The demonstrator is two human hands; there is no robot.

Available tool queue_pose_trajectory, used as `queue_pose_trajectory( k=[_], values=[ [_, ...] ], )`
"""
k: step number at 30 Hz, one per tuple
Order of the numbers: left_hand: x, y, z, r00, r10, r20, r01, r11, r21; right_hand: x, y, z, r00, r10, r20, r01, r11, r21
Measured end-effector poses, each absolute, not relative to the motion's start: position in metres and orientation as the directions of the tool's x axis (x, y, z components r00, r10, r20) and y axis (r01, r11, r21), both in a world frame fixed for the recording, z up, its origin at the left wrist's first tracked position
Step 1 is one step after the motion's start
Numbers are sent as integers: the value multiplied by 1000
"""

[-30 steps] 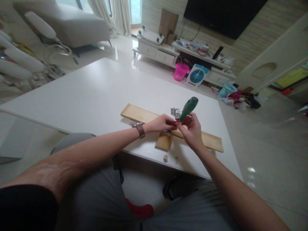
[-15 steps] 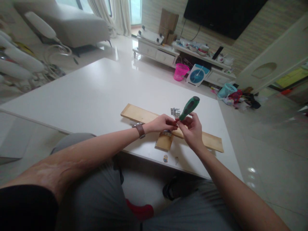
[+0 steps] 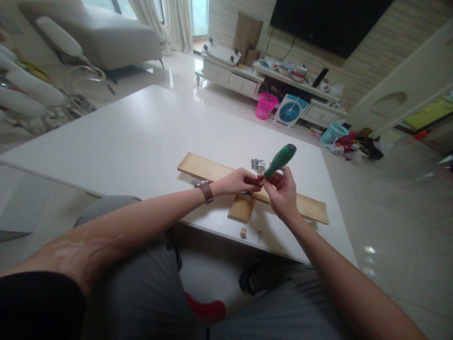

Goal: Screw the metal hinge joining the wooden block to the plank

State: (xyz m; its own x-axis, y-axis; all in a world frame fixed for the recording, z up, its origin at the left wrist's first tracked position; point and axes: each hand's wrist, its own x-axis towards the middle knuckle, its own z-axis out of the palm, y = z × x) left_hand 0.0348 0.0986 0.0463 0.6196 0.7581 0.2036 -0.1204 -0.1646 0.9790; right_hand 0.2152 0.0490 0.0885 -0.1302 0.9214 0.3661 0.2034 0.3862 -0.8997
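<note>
My right hand (image 3: 283,192) is closed on a screwdriver with a green handle (image 3: 281,160), which tilts up to the right. My left hand (image 3: 244,181) pinches close to the screwdriver's lower end, by a tiny metal piece too small to name. Beneath both hands lies a long wooden board (image 3: 207,169), partly hidden by them. A short wooden piece (image 3: 241,208) extends from it toward me, with a metal hinge (image 3: 245,195) at the joint. Beyond my hands sits a small pile of hinges and screws (image 3: 258,165).
The white table (image 3: 141,137) carries a small cartoon sticker (image 3: 243,233) near its front edge. Across the floor stand a pink basket (image 3: 266,106), a blue-and-white fan (image 3: 290,111) and a low TV cabinet (image 3: 226,75). White chairs (image 3: 28,89) are at the left.
The screwdriver handle has turned and leans slightly farther right. Both hands stay in nearly the same place over the board.
</note>
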Motion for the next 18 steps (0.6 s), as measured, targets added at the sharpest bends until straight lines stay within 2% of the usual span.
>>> queue_pose_trajectory(
  k=[11, 18],
  values=[
    [35, 97, 49, 630, 750, 200, -122, -159, 980, 216, 52, 86, -68, 894, 444, 261, 445, -856],
    [33, 94, 49, 658, 714, 239, -90, -241, 966, 214, 50, 87, -43, 889, 456, 225, 454, -862]
  ],
)
